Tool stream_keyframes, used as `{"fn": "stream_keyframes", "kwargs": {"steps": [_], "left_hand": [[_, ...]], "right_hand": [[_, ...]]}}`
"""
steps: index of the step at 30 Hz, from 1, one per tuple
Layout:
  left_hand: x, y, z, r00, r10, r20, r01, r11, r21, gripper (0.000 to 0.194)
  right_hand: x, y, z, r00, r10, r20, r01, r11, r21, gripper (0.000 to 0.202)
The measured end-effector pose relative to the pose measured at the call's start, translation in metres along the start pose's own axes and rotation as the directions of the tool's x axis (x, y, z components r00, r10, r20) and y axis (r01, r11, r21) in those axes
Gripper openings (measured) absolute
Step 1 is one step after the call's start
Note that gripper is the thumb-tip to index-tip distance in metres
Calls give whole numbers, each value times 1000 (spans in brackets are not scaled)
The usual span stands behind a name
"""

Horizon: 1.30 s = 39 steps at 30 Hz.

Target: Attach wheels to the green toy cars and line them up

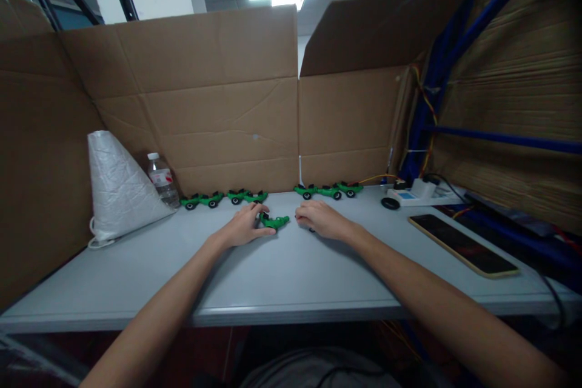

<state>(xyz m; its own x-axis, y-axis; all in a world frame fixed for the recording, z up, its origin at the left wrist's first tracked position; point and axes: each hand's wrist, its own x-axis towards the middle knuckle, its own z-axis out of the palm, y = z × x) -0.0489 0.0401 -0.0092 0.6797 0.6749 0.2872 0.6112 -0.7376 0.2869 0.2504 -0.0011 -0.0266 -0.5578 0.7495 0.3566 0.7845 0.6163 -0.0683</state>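
Between the thumb and fingers of my left hand (245, 225) is a green toy car (274, 222), low over the white table (254, 279). No wheels can be made out on this car. Just to its right, my right hand (321, 220) is closed with the fingertips pinched together. A small dark bit shows under those fingers, too little of it to name. Behind the hands, finished-looking green toy cars with black wheels stand along the back: some at the left (202, 200), some in the middle (247, 196) and some at the right (328, 191).
Cardboard walls (227, 121) close off the back and sides. At the left lean a white drawstring bag (122, 188) and a water bottle (162, 180). To the right lie a phone (461, 244), a power strip (427, 194) with cables, and a round black piece (390, 203).
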Motion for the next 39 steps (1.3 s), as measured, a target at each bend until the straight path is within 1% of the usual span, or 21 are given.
{"fn": "stream_keyframes", "kwargs": {"steps": [3,10,14,18,22,24,27,31,34,36,39], "left_hand": [[0,2,-1,1000,8,0,-8,1000,13,71],[0,4,0,1000,28,-14,-28,1000,12,59],[0,4,0,1000,25,-6,-25,1000,15,58],[0,6,-2,1000,24,1,-24,999,24,56],[0,7,-3,1000,3,12,-3,1000,10,56],[0,7,-4,1000,0,11,0,1000,-9,54],[0,7,-4,999,33,-12,-34,999,-39,53],[1,6,-3,995,78,-62,-84,992,-90,56],[2,7,-1,990,97,-99,-110,986,-126,57],[2,8,0,989,104,-104,-118,983,-142,56],[2,9,1,990,96,-106,-112,980,-167,53]], "right_hand": [[0,-1,-1,1000,-1,0,1,1000,18,11],[0,-5,-1,1000,12,10,-12,998,63,7],[1,-8,-2,1000,21,23,-22,996,81,11],[2,-11,-5,1000,24,-13,-23,997,70,17],[1,-11,-4,998,52,-48,-47,995,89,13],[1,-11,-2,997,63,-51,-58,994,94,15],[0,-13,2,996,69,-62,-64,994,86,21],[1,-18,5,995,71,-74,-65,995,82,29],[2,-18,6,996,64,-61,-59,994,90,29],[2,-17,8,996,61,-58,-56,995,85,29],[3,-12,9,991,102,-90,-98,994,39,28]]}}
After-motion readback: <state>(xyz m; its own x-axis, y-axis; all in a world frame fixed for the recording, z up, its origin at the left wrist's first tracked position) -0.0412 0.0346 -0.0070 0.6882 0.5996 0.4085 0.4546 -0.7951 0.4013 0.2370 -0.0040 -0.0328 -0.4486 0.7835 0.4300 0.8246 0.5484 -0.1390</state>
